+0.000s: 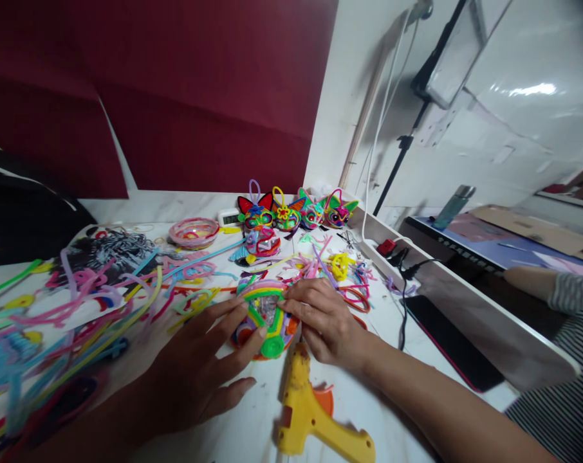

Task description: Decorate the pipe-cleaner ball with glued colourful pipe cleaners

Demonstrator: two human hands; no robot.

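Between my hands on the white table lies a colourful pipe-cleaner mask, with green, yellow and orange bands and a green coil at its near end. My left hand has its fingers stretched apart, the fingertips touching the mask's left side. Bent fingers of my right hand pinch the right upper edge of the mask; the fingertips partly cover that edge. Just below them a yellow glue gun rests on the table, its nozzle end towards the mask. Under its handle shows an orange piece.
Loose pipe cleaners cover the left side. Several cat-like masks stand against the wall, near a pink coiled bowl. A black phone and cables lie by the right ledge. Another person's striped sleeve shows far right.
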